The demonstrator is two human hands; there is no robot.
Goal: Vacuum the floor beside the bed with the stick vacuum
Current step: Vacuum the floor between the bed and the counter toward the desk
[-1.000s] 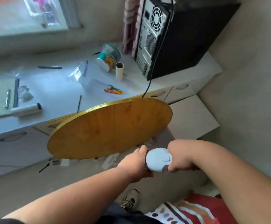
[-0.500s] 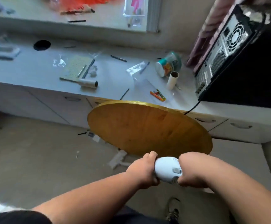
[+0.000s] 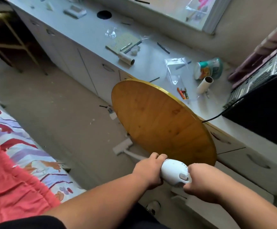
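I hold a white stick vacuum with both hands. My left hand grips the front of its rounded body where the tube begins. My right hand is closed around the rear handle, beside the grey switch. The white tube slants down to the floor head, which rests on the beige floor at the edge of a round wooden tabletop. Part of the head is hidden under that top. The bed, with a red blanket and patterned sheet, lies at the lower left.
A long white counter with drawers runs along the floor's far side, littered with paper rolls, pens and a tin. A black computer tower sits at its right end. Scraps of debris lie on the floor. A shoe shows below my arms.
The view has swung left and down, bringing the bed and more floor into sight. The floor head now shows further out from under the round tabletop. Both hands keep their grip.
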